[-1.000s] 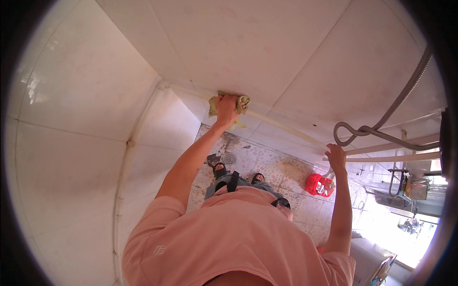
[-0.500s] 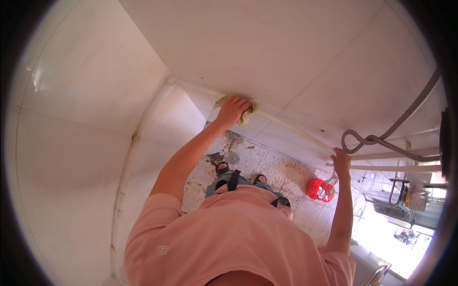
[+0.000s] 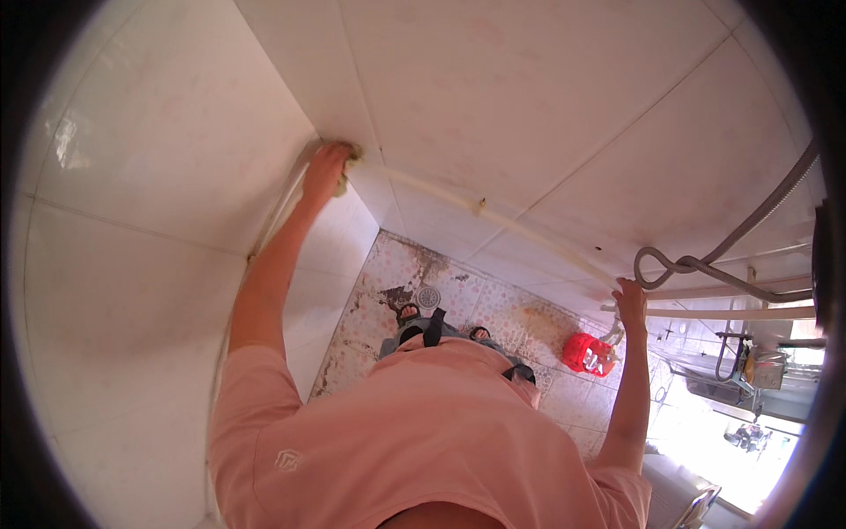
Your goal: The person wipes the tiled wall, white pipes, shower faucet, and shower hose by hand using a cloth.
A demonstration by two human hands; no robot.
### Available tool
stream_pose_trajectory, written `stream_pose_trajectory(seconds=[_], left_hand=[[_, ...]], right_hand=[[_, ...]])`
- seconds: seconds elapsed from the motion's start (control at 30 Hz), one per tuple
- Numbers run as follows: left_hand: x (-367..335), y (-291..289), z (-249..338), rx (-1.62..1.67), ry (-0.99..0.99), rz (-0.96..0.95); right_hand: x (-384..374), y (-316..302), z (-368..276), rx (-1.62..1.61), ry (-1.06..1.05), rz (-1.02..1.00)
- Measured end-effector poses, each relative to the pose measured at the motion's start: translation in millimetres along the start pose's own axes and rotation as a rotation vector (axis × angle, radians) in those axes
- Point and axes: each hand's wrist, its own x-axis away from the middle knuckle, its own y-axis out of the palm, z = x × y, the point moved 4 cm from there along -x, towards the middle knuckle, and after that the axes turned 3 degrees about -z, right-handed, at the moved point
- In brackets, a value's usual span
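My left hand (image 3: 326, 169) is up at the wall corner, its fingers closed on a yellow-green cloth (image 3: 343, 183). Most of the cloth is hidden under the palm; it presses against the pale pipe (image 3: 432, 188) where this meets the corner. That pipe runs along the tiled wall to the right. At its right end my right hand (image 3: 631, 302) has its fingers curled over the pipe, beside a looped grey metal hose (image 3: 654, 264). The fingertips there are partly hidden.
Below is a stained, patterned tile floor (image 3: 493, 295) with a round drain (image 3: 428, 297) near my sandalled feet. A red basket (image 3: 589, 354) with items in it stands to the right. Another pipe (image 3: 249, 260) follows the left wall. Metal racks (image 3: 736, 357) are far right.
My left hand has slid left along the pipe to the corner, taking the cloth with it. My right hand has stayed at the pipe's right end.
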Motion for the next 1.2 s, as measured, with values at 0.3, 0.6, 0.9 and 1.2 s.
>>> stream_pose_trajectory(seconds=[0.3,0.6,0.9,1.2], left_hand=[[-8,50,227,0.352,0.077,0.091],[-34,74,361,0.564,0.246,0.055],[-14,62,220,0.890,-0.228,-0.031],[3,-10,-23,-0.231,-0.151,-0.137]], right_hand=[[6,9,7,0.033,0.022,-0.035],[-3,3,3,-0.023,-0.025,-0.027],[2,11,10,-0.034,0.028,0.016],[1,2,3,-0.002,-0.029,0.028]])
